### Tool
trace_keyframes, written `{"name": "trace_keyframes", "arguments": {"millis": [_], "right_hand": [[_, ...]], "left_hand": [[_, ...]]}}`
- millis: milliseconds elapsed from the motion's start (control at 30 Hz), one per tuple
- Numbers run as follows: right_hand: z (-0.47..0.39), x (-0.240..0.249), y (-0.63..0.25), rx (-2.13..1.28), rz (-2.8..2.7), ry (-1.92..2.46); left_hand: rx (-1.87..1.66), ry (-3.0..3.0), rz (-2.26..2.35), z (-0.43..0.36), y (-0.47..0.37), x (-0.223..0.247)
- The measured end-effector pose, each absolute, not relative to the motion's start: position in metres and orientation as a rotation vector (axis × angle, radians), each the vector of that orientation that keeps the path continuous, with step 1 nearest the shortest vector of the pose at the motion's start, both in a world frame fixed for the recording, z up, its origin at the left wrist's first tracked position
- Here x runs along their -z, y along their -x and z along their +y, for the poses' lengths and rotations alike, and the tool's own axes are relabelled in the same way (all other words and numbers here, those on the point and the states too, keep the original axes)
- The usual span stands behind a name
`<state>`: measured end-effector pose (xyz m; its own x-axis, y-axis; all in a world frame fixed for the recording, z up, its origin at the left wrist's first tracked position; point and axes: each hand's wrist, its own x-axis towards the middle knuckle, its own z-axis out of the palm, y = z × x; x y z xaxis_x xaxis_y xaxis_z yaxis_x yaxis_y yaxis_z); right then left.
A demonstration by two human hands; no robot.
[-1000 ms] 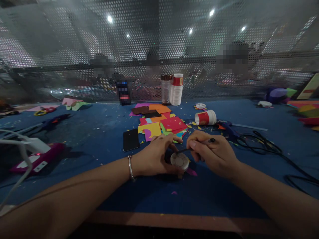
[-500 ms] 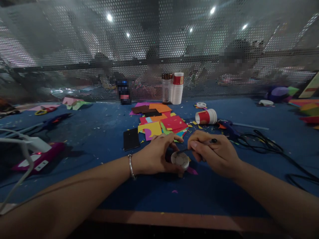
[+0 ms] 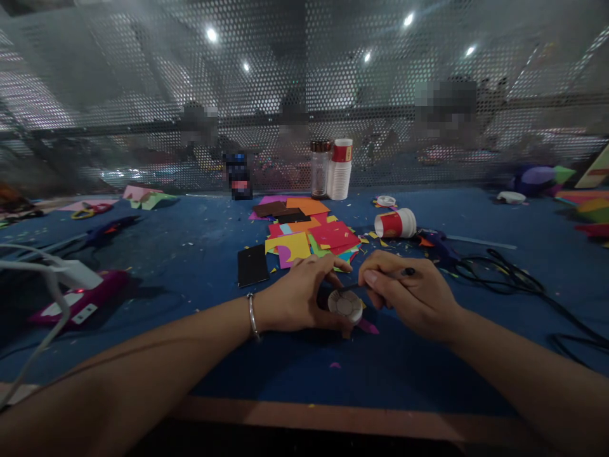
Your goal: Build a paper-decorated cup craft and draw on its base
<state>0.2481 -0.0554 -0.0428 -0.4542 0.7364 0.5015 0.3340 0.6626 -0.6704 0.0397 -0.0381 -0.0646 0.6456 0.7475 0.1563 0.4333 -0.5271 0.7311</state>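
My left hand (image 3: 304,295) curls its thumb and fingers around a small round white piece (image 3: 346,307) with a scalloped, flower-like top; its exact kind I cannot make out. Pinched in my right hand (image 3: 404,289) is a dark pen (image 3: 406,272), its tip touching the upper left of the round piece. Just beyond my hands lies a pile of coloured paper (image 3: 333,236). A small purple paper scrap (image 3: 368,326) sits beside the round piece. Left of the pile is a black flat rectangle (image 3: 253,265).
A red and white paper cup (image 3: 396,224) lies on its side near a glue gun (image 3: 438,246) and black cable (image 3: 504,271). At the back stand a bottle (image 3: 320,170) and stacked cups (image 3: 340,170). A magenta power strip (image 3: 102,298), another glue gun (image 3: 111,230) and scissors (image 3: 90,210) are left.
The whole view has shifted very slightly. Both hands keep the same hold, and the pen tip stays at the round piece's upper left.
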Motion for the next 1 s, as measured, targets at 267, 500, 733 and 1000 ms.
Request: {"name": "trace_keyframes", "arguments": {"millis": [267, 500, 733, 1000], "right_hand": [[-0.0547, 0.0449, -0.2518, -0.622, -2.075, 0.845], [-0.0542, 0.0451, -0.2483, -0.642, -2.064, 0.794], [-0.0548, 0.0433, -0.2494, -0.588, -2.104, 0.777], [-0.0547, 0.0436, -0.2508, -0.534, -2.126, 0.769]], "left_hand": [[-0.626, -2.211, 0.918, -0.0385, -0.0399, 0.0641], [-0.616, -2.227, 0.910, -0.0375, -0.0390, 0.0651], [-0.621, -2.204, 0.915, -0.0381, -0.0399, 0.0646], [-0.625, -2.177, 0.940, -0.0399, -0.0406, 0.0632]]}}
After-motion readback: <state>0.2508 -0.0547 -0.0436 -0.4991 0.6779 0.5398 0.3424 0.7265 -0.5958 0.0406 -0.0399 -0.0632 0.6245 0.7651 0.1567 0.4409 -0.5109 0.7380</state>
